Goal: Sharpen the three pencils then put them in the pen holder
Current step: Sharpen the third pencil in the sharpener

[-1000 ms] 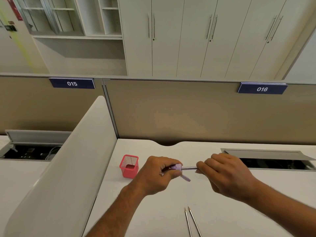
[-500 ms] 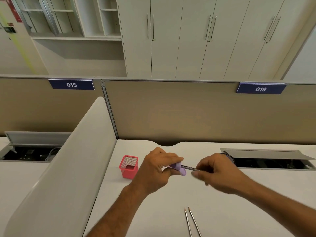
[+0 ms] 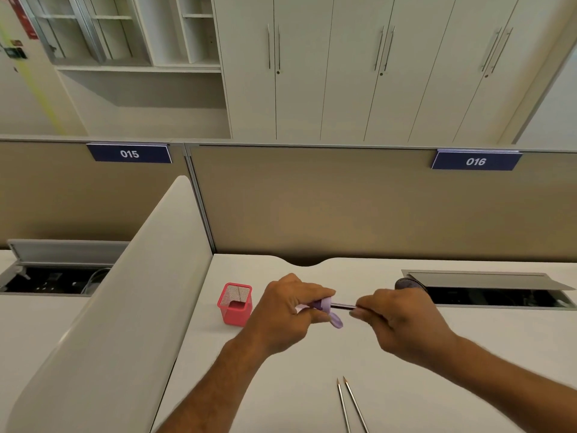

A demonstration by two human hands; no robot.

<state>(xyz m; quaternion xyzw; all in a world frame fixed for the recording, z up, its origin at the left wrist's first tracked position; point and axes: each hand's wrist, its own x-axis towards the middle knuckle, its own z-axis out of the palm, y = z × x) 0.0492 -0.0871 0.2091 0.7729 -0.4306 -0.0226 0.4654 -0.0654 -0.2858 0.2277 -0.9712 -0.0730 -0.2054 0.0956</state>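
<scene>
My left hand (image 3: 288,314) grips a small purple sharpener (image 3: 324,306) above the white desk (image 3: 406,385). My right hand (image 3: 402,323) holds a dark pencil (image 3: 342,306) whose tip is pushed into the sharpener; most of its shaft is hidden in my fist. A loose purple piece (image 3: 337,320) hangs below the sharpener. Two other pencils (image 3: 349,404) lie side by side near the desk's front edge, points facing away from me. The red mesh pen holder (image 3: 234,304) stands upright left of my left hand, with nothing visible inside.
A white curved divider (image 3: 125,307) borders the desk on the left. A tan partition (image 3: 359,201) closes the back. An open cable tray with raised lid (image 3: 487,287) sits at the right rear, a dark rounded object (image 3: 406,283) by its left end.
My right hand has rolled at the wrist, twisting the pencil in the sharpener, and sits slightly lower and further right. The left hand stays nearly still.
</scene>
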